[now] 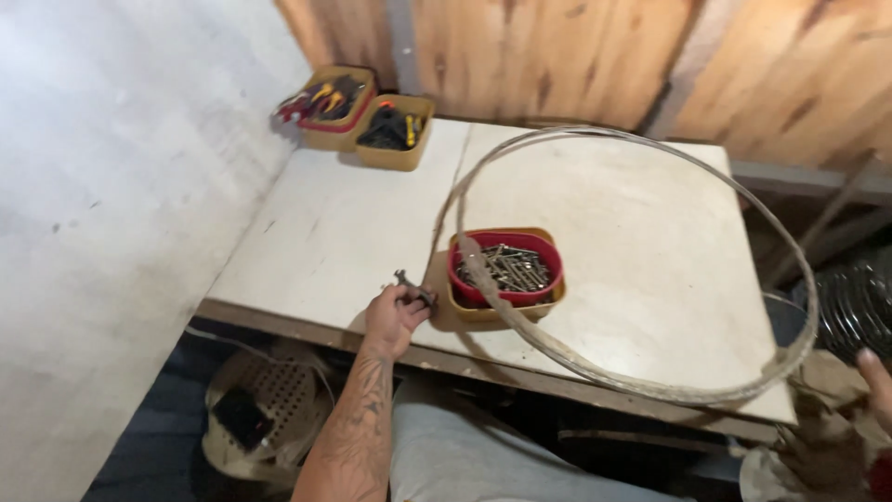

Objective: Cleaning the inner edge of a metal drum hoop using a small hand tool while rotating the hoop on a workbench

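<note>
Right hand (877, 383): only your fingertips show at the frame's right edge, just beyond the table's near right corner; whether they are spread or closed cannot be told.
Left hand (394, 316): your fingers are curled and pinching a small wrench at the table's near edge, just left of the red tray.
Wrench (413, 288): small, dark, dull metal, open jaw end pointing away from you; it rests on the table surface under your fingers.
Red tray (550, 257): rectangular, nested in a tan tray, filled with grey screws and bolts; it sits near the table's front edge.
Hoop (801, 270): large, thin, worn grey band in a wide loop; one part lies across the red tray, the far side overhangs the table's right edge.
Table (325, 232): pale board top, scuffed.
Far trays (401, 130): two tan trays of tools, well behind the red tray, at the table's far left corner against the wooden wall.
</note>
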